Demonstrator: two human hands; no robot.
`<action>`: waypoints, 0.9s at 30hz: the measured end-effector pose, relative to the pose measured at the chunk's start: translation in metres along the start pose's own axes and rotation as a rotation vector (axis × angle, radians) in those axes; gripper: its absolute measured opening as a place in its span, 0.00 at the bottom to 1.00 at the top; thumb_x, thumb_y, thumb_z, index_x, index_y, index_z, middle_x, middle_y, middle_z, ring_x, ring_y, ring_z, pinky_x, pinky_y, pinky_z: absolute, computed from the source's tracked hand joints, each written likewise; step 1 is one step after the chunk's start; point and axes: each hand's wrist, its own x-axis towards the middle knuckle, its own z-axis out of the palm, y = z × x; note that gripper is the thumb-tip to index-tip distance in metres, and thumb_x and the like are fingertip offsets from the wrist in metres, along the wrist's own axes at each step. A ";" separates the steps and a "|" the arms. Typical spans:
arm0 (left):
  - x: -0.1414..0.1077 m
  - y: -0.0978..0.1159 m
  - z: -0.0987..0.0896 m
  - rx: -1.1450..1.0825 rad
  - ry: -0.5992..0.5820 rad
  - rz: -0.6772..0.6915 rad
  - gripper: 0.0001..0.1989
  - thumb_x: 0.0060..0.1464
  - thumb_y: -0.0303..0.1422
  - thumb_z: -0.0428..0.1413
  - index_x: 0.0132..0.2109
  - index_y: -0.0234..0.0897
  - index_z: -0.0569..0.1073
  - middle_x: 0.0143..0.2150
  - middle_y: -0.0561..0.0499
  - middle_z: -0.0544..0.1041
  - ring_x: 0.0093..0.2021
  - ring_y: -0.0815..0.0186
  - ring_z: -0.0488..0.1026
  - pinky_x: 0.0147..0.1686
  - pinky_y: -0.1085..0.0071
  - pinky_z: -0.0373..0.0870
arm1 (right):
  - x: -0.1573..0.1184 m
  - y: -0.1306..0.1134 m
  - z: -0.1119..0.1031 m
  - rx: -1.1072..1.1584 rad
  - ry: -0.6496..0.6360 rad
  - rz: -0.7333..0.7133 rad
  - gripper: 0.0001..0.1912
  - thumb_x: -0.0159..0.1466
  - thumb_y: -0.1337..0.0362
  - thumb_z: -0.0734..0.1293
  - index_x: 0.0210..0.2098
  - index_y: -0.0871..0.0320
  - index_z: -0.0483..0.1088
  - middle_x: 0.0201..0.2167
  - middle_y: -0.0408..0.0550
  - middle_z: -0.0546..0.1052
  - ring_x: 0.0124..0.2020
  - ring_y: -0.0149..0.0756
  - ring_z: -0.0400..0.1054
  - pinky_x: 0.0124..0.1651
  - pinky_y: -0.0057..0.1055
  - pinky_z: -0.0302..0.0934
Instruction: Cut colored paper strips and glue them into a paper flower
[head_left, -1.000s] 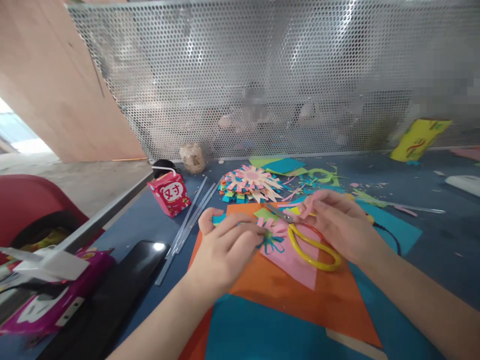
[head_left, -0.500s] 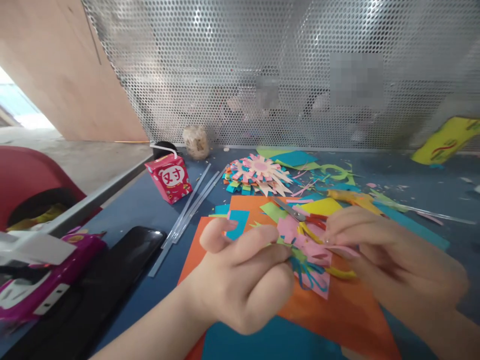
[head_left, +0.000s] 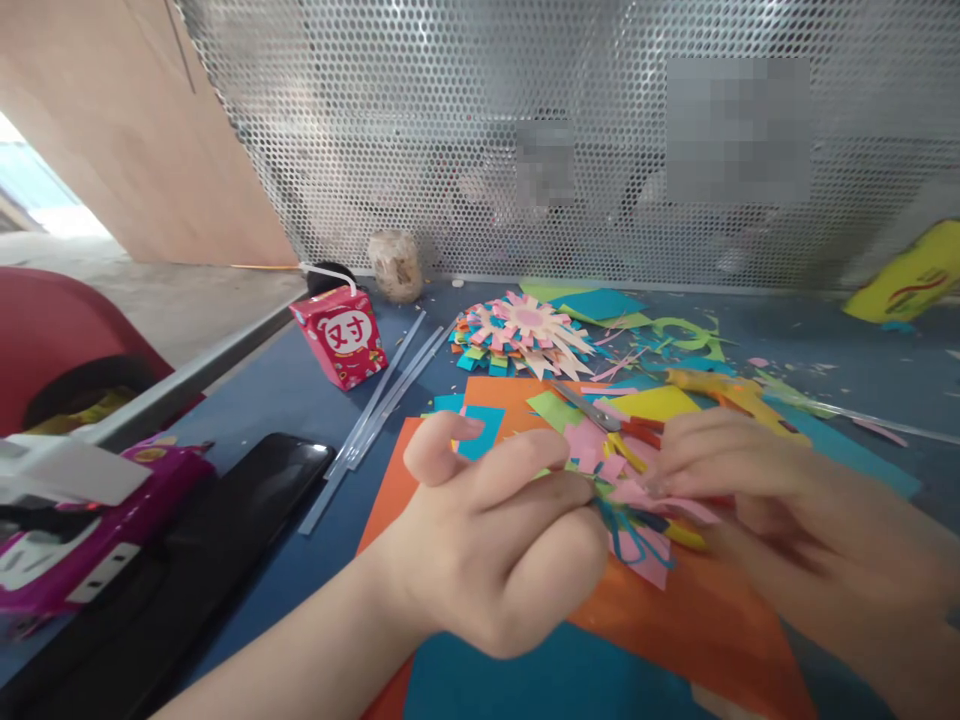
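Observation:
My left hand [head_left: 499,540] is closed, with its fingertips curled in on a layered paper rosette [head_left: 634,545]. Pink tails, green bits and blue loops show on the rosette; my fingers hide its near side. From the right, my right hand [head_left: 795,510] pinches a pink paper strip [head_left: 694,508] at the rosette's edge. Just beyond both hands lie scissors [head_left: 600,412] with red and yellow on their handles, partly covered by paper. Beneath everything is a sheet of orange paper [head_left: 667,630], with blue paper [head_left: 540,680] nearer me.
Fringed paper rosettes [head_left: 517,325] are stacked at the back. A yellow glue gun [head_left: 739,390] lies behind my right hand. Clear glue sticks [head_left: 397,395], a red drink carton [head_left: 345,340] and a black phone [head_left: 281,470] are on the left. A perforated metal panel [head_left: 450,120] borders the table.
The camera view has shifted slightly. Both hands stay at the rosette, my right fingers still pinching the pink strip.

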 end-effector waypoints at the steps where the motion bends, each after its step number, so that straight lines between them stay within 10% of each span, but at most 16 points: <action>1: 0.000 0.000 0.000 0.008 -0.001 0.003 0.13 0.53 0.24 0.45 0.25 0.42 0.68 0.30 0.61 0.79 0.39 0.69 0.73 0.59 0.59 0.45 | 0.000 0.000 0.000 0.000 -0.009 -0.006 0.13 0.59 0.72 0.64 0.40 0.49 0.68 0.33 0.41 0.76 0.40 0.32 0.69 0.50 0.30 0.61; 27: 0.009 -0.001 -0.015 -0.022 -0.130 0.025 0.13 0.55 0.21 0.44 0.29 0.39 0.69 0.34 0.58 0.80 0.43 0.70 0.72 0.50 0.61 0.45 | 0.002 -0.010 -0.004 -0.175 -0.039 -0.018 0.09 0.65 0.66 0.58 0.44 0.53 0.64 0.37 0.43 0.74 0.47 0.29 0.64 0.53 0.19 0.58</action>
